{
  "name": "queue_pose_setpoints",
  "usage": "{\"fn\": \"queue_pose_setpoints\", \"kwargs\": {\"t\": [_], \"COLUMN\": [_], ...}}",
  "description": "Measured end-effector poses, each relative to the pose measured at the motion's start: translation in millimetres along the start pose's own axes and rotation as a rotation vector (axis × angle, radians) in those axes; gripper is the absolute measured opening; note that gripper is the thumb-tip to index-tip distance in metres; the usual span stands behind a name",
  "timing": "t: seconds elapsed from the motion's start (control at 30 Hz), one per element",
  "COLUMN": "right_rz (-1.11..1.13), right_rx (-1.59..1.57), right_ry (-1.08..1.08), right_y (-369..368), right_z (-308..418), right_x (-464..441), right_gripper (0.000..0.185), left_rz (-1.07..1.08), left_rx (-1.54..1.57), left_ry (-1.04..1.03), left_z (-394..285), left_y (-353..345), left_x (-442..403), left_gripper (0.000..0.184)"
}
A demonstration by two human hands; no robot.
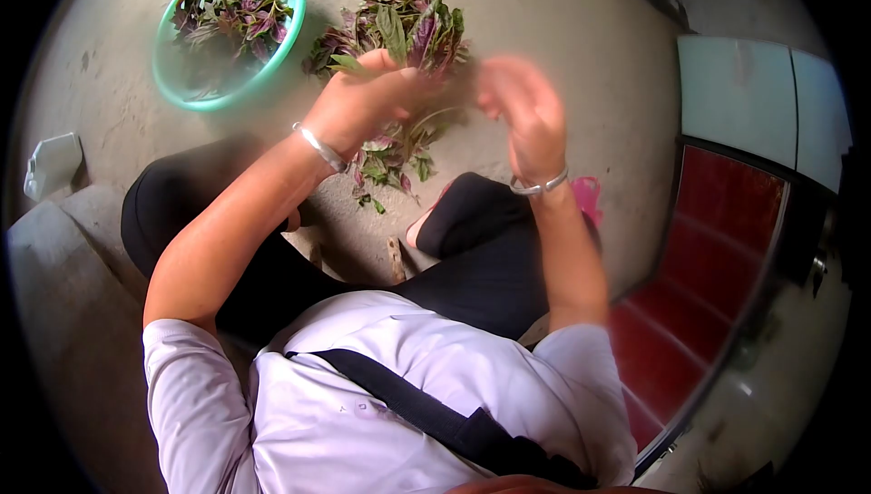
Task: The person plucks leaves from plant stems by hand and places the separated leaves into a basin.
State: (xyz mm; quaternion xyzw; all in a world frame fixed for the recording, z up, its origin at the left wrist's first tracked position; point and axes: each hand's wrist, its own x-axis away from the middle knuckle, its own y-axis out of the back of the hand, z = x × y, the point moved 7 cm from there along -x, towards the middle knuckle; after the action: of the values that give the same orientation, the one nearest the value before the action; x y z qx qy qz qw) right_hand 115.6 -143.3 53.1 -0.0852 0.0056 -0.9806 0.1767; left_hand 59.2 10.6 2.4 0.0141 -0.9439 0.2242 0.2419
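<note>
My left hand [367, 104], with a silver bangle at the wrist, is closed on a sprig of purple-green leafy greens [392, 33]. Behind it lies a larger heap of the same leaves [343, 44] on the floor. Just to the right is my right hand [529, 111], also with a bangle; its curled fingers are smeared by motion, so what they hold cannot be made out. Loose leaves and stems [388, 160] lie below my hands, near my feet. At the upper left, a turquoise plastic basin [298, 6] holds more leaves [238, 18].
Concrete floor [599, 58] surrounds the leaves. On the right stands a cabinet with pale panels [737, 90] beside red tiles [726, 213]. A pink item [588, 196] lies past my right forearm. A whitish plastic container [54, 163] sits at the far left.
</note>
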Motion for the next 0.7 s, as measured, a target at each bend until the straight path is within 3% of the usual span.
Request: {"fn": "queue_pose_setpoints", "kwargs": {"t": [0.7], "right_rz": [0.053], "right_rx": [0.156], "right_ry": [-0.010], "right_y": [-10], "right_z": [1], "right_x": [-2], "right_gripper": [0.013], "left_rz": [0.114], "left_rx": [-0.044], "left_ry": [0.018], "left_z": [14], "left_y": [-9], "left_x": [-3], "left_gripper": [0.012]}}
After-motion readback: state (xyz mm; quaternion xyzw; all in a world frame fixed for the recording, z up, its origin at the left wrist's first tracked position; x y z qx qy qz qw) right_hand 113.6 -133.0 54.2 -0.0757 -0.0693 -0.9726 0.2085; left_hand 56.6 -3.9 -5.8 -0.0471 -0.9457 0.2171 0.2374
